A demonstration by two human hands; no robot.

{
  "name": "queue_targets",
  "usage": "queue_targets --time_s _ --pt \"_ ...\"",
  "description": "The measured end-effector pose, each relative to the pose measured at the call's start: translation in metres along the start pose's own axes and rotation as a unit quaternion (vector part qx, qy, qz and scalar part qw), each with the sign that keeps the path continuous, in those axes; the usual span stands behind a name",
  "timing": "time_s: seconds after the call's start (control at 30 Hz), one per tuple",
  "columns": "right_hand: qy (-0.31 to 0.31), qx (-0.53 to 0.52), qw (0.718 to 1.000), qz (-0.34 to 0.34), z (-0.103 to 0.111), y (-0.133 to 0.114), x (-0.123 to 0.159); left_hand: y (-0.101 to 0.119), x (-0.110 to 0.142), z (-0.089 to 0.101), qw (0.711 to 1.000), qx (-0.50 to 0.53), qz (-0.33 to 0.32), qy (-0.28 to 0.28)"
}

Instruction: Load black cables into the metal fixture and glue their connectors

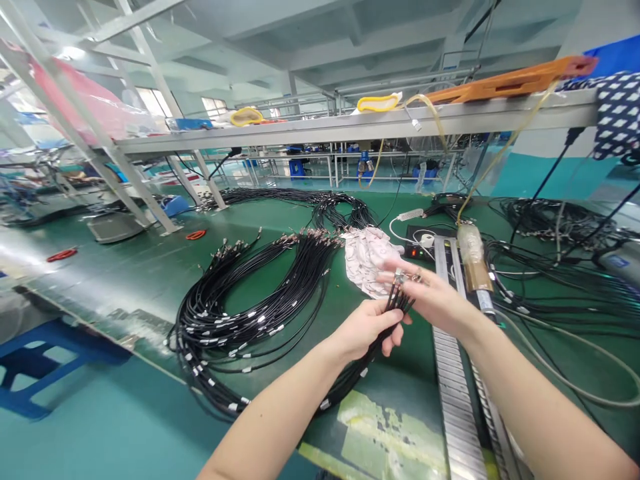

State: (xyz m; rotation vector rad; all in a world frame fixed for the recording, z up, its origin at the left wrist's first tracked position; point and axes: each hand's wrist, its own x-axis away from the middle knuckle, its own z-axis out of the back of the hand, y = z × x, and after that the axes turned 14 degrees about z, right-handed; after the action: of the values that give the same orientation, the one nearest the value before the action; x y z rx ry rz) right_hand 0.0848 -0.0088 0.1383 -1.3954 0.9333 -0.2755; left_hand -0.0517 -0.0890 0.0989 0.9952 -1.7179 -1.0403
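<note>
My left hand (pixel 373 328) is wrapped round a bundle of black cables (pixel 400 301) just below their metal connector ends. Beside those ends is my right hand (pixel 425 293), its fingers stretched out and partly behind the connectors. Whether its fingertips touch them I cannot tell. From my left hand the cables trail down to the left under my forearm. A large looped bunch of black cables (pixel 250 320) with white labels lies on the green bench at left. Just beyond my hands sits a crumpled pale pink cloth (pixel 367 253).
A slotted metal rail (pixel 453 373) runs along the bench at right, next to a taped tool (pixel 474 257) and a black box (pixel 415 252) with lit displays. More cables (pixel 555 217) lie far right. Overhead is a metal shelf (pixel 310 130). A blue stool (pixel 45 360) stands left.
</note>
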Motion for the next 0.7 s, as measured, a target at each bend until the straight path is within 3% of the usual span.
queue_targets --time_s 0.1,0.2,0.27,0.33,0.4,0.47,0.53,0.6,0.63,0.7 --pt "0.035 0.028 0.998 0.052 0.009 -0.010 -0.011 -0.003 -0.006 -0.002 1.000 0.021 0.010 0.012" --pt "-0.036 0.169 0.985 -0.002 0.005 -0.017 -0.017 -0.003 -0.010 -0.002 0.998 0.048 0.023 -0.015" --pt "-0.064 0.191 0.978 -0.054 -0.001 -0.017 -0.017 -0.002 -0.011 -0.001 0.998 0.061 0.014 -0.032" --pt "-0.063 0.165 0.981 -0.085 -0.004 -0.014 -0.016 -0.001 -0.012 -0.001 0.998 0.057 0.002 -0.042" --pt "-0.027 0.116 0.991 -0.068 -0.003 -0.005 -0.014 0.000 -0.011 -0.002 0.999 0.047 -0.004 -0.026" --pt "0.020 0.025 0.999 -0.028 -0.001 0.011 -0.009 0.002 -0.009 -0.003 0.998 0.047 -0.024 0.026" --pt "0.024 -0.081 0.996 -0.027 -0.005 0.031 0.000 0.007 -0.007 -0.005 0.992 0.017 -0.073 0.105" --pt "-0.012 -0.135 0.988 -0.070 -0.018 0.050 0.014 0.014 -0.006 -0.004 0.965 -0.109 -0.147 0.189" --pt "-0.025 -0.139 0.985 -0.101 -0.027 0.059 0.021 0.018 -0.007 -0.001 0.936 -0.205 -0.183 0.218" --pt "0.001 -0.154 0.977 -0.144 -0.046 0.070 0.033 0.024 -0.011 0.012 0.864 -0.396 -0.219 0.223"
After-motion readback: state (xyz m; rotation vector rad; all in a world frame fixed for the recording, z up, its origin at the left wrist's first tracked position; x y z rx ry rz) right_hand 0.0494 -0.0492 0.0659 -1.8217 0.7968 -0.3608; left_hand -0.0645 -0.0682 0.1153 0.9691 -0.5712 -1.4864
